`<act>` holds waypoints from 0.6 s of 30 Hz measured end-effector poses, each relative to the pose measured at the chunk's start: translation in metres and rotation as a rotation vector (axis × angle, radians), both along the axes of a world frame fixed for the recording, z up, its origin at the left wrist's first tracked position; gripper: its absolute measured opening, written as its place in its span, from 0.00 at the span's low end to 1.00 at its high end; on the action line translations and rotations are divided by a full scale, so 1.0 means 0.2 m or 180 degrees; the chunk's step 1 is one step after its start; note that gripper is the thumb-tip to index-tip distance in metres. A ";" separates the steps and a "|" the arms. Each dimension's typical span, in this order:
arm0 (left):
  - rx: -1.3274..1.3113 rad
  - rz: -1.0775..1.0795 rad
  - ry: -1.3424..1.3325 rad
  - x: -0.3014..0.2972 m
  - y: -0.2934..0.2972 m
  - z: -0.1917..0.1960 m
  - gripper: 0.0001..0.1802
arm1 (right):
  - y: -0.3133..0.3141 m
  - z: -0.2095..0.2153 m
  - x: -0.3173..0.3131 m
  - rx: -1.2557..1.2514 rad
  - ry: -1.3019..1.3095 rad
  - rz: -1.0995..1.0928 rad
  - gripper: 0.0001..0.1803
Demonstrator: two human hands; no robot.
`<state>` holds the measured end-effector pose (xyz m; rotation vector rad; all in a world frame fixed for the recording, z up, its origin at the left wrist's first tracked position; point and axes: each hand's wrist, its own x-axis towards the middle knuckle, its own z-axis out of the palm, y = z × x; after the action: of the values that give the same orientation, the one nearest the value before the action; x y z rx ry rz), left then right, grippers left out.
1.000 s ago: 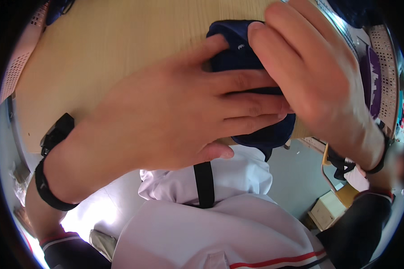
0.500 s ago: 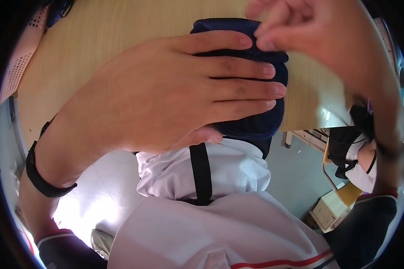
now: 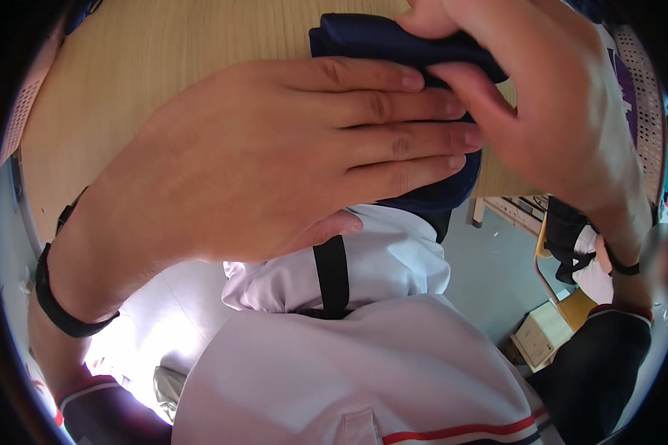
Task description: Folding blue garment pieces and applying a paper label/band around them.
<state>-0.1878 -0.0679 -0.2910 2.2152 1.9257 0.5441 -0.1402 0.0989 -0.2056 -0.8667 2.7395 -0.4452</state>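
Note:
A dark navy folded cloth lies at the near edge of the table, its far side raised in a thick fold. My left hand rests flat on the nearer part, fingers stretched out side by side, covering much of it. At the cloth's far right, my right hand has the far fold between its thumb and forefinger. The thumb tip is close to the left fingertips. The other right fingers are hidden or cut off by the upper edge of the view.
A light wooden table carries the cloth. Pale perforated baskets stand at the left and right rims. Beyond the table's right edge are another person in dark and white clothes, a yellow chair and a pale box.
My right hand has come down and nearer onto the cloth's far right side, taking hold of the far fold, which now stands more raised. My left hand stays pressed flat, shifted only slightly.

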 end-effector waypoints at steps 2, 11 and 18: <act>-0.0087 0.0017 -0.0066 0.01 -0.01 0.00 0.43 | -0.03 -0.04 0.01 0.0006 0.0263 0.0072 0.15; -0.0075 0.0116 -0.0265 0.03 -0.05 -0.01 0.43 | 0.17 -0.19 0.17 -0.0197 0.1512 0.0498 0.15; -0.0013 0.0243 -0.0302 0.09 -0.04 0.05 0.37 | 0.29 -0.34 0.21 -0.0315 0.2631 0.0678 0.15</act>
<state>-0.1707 -0.0766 -0.2815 2.0809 1.9676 0.6437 -0.0988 0.1564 -0.2733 -1.6521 3.2854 -0.2002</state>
